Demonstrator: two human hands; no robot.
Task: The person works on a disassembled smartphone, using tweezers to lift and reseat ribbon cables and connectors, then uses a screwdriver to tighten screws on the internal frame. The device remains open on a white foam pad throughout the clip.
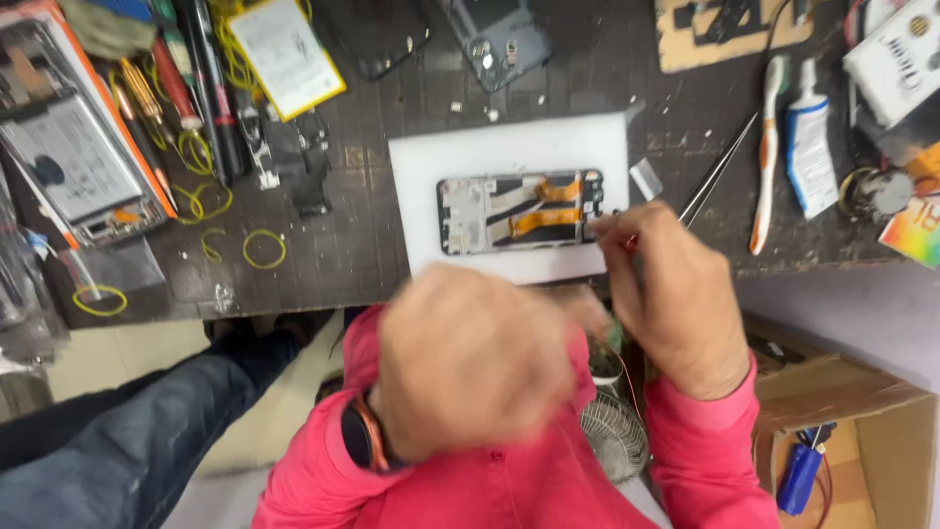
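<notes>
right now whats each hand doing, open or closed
Left hand: blurred, curled like a fist; nothing visible in it, grip cannot be told.
Right hand: fingers pinched at the edge of the opened phone; what they pinch cannot be told.

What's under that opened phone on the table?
The phone lies on a white pad, which rests on the dark table. Whatever is beneath the pad is covered.
</notes>
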